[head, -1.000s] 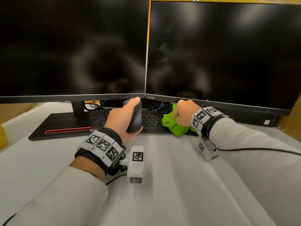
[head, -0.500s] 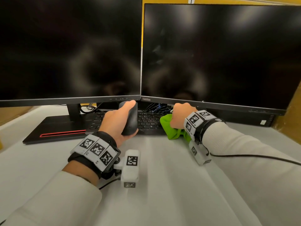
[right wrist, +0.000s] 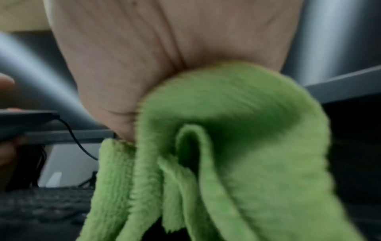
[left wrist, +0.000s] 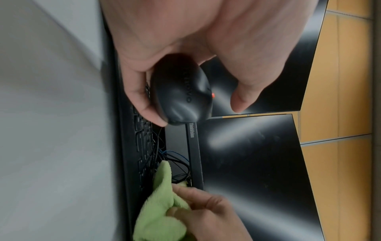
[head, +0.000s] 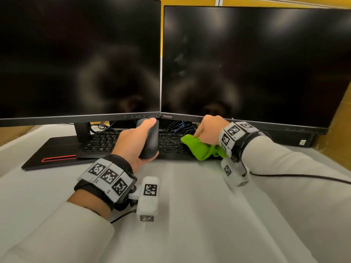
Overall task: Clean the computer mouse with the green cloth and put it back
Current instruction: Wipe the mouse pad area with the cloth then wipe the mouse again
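My left hand (head: 133,141) grips the black computer mouse (head: 150,141) on edge above the front of the keyboard (head: 106,143). In the left wrist view the mouse (left wrist: 181,91) sits between thumb and fingers, a red light showing at its underside. My right hand (head: 210,130) holds the bunched green cloth (head: 201,149) over the keyboard's right part, a short way right of the mouse. The cloth (right wrist: 226,154) hangs in folds from the right palm and fills the right wrist view. The cloth (left wrist: 160,208) and the mouse are apart.
Two dark monitors (head: 247,63) stand side by side right behind the hands. A black monitor base with a red stripe (head: 57,158) lies to the left. Tangled cables (head: 182,126) run behind the keyboard. White cloth covers the table (head: 190,215) in front.
The right hand with the green cloth has lifted slightly and come a bit nearer the mouse. The left hand keeps the mouse in about the same place.
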Available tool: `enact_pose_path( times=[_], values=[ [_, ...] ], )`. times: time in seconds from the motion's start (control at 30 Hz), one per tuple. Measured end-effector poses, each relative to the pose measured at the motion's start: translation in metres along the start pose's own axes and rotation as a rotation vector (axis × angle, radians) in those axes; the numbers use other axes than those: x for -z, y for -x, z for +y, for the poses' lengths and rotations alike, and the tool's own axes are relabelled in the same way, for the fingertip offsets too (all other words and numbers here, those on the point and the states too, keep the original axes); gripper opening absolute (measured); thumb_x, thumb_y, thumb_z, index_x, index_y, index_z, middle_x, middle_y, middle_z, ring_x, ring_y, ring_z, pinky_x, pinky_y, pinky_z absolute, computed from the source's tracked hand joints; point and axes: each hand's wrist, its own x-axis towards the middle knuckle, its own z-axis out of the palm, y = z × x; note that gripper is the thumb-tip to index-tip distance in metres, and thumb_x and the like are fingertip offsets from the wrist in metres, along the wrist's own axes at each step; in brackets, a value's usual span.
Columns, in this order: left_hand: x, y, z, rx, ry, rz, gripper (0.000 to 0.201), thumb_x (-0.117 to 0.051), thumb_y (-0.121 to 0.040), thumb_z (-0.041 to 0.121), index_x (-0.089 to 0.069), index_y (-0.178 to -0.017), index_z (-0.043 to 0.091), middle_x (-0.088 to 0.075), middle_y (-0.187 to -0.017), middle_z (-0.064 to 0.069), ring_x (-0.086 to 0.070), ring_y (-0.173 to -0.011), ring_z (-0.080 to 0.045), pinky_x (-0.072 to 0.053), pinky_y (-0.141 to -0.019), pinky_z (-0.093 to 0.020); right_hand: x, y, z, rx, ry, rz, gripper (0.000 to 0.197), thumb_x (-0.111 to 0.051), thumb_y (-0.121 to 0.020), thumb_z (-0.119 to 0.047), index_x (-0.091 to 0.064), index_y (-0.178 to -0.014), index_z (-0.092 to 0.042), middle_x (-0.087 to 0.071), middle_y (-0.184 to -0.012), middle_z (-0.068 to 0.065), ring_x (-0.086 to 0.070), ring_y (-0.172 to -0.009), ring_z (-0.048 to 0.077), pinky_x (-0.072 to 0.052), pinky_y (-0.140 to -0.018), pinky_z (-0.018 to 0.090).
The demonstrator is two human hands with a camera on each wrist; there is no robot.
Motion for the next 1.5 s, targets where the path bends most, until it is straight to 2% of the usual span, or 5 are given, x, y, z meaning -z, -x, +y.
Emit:
enact_pose_path(
  times=[0.37, 0.6, 1.0, 1.17, 1.5],
  values=[
    [-0.001, 0.001, 0.0, -0.009, -0.046, -0.007, 0.04, -0.076, -0.092, 0.041, -0.067, -0.117, 0.012, -0.074, -0.121, -0.013, -0.073, -0.106, -0.028, -0.062, -0.081, -0.041, -0.009, -0.006, 0.022, -0.078, 0.18, -0.017, 0.034, -0.067, -0.089, -0.038, -0.038, -0.075, -0.025, -0.064, -0.101, 0.006, -0.068, -0.1, 0.034, -0.059, -0.087, 0.043],
    [-0.004, 0.001, -0.001, -0.027, -0.065, 0.001, 0.048, -0.077, -0.091, 0.041, -0.066, -0.126, 0.01, -0.075, -0.118, -0.013, -0.073, -0.103, -0.029, -0.063, -0.082, -0.043, -0.015, 0.01, 0.024, 0.078, 0.103, -0.134, 0.043, -0.047, -0.099, -0.009, -0.071, -0.13, -0.028, -0.067, -0.103, -0.001, -0.056, -0.084, 0.02, -0.048, -0.073, 0.024],
    [-0.006, 0.004, -0.003, -0.033, -0.087, 0.001, 0.047, -0.075, -0.093, 0.041, -0.063, -0.127, 0.01, -0.071, -0.117, -0.011, -0.071, -0.098, -0.025, -0.061, -0.089, -0.045, -0.018, 0.011, 0.051, 0.03, 0.005, -0.13, 0.031, -0.053, -0.102, -0.017, -0.077, -0.121, -0.023, -0.071, -0.095, -0.006, -0.048, -0.062, 0.006, -0.042, -0.053, 0.012],
    [-0.007, 0.005, -0.003, -0.039, -0.095, -0.009, 0.043, -0.075, -0.093, 0.041, -0.065, -0.122, 0.011, -0.073, -0.115, -0.011, -0.071, -0.098, -0.026, -0.062, -0.085, -0.043, -0.009, 0.011, 0.077, -0.109, 0.047, -0.087, 0.035, -0.064, -0.093, -0.032, -0.073, -0.124, -0.016, -0.075, -0.112, 0.006, -0.069, -0.095, 0.024, -0.06, -0.087, 0.037],
    [-0.008, 0.005, -0.005, -0.045, -0.099, -0.027, 0.043, -0.074, -0.094, 0.041, -0.064, -0.124, 0.012, -0.072, -0.118, -0.012, -0.071, -0.101, -0.028, -0.062, -0.082, -0.042, -0.016, 0.026, 0.118, -0.181, -0.121, -0.028, 0.053, -0.042, -0.097, -0.003, -0.07, -0.133, -0.029, -0.066, -0.126, 0.004, -0.053, -0.069, 0.012, -0.035, -0.043, 0.009]
  ],
)
